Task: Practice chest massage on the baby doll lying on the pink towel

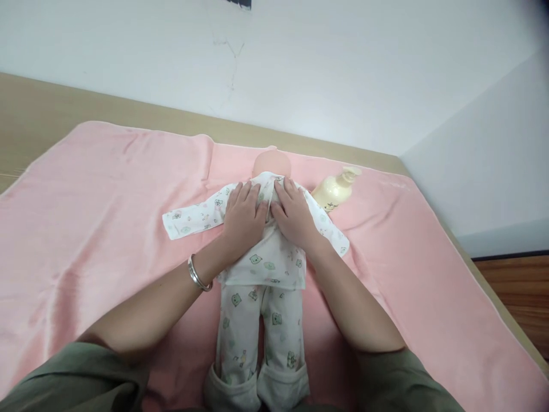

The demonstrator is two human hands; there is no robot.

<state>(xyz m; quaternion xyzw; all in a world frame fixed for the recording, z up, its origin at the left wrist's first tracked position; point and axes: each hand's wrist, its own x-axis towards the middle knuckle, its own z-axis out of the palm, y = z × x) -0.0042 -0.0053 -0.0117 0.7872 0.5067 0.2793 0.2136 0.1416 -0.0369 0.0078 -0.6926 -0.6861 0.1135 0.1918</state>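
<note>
A baby doll (271, 163) lies along the middle of a pink blanket, its head toward the wall and its face not visible. It wears a white printed top (274, 263) and matching printed pants (240, 326) with wide turned-up cuffs. My left hand (244, 214) rests flat on the left side of the doll's upper body, fingers extended. On the right side lies my right hand (294, 214), also flat with fingers extended. Both thumbs point inward near the top's middle line. The sleeves spread out to either side.
A cream pump bottle (337, 190) leans or lies beside the doll's right-hand sleeve. The pink blanket (107, 229) has wrinkles and covers a wooden surface (38, 109). A white wall (321, 74) rises behind. Brown wood (514, 286) shows beyond the right edge.
</note>
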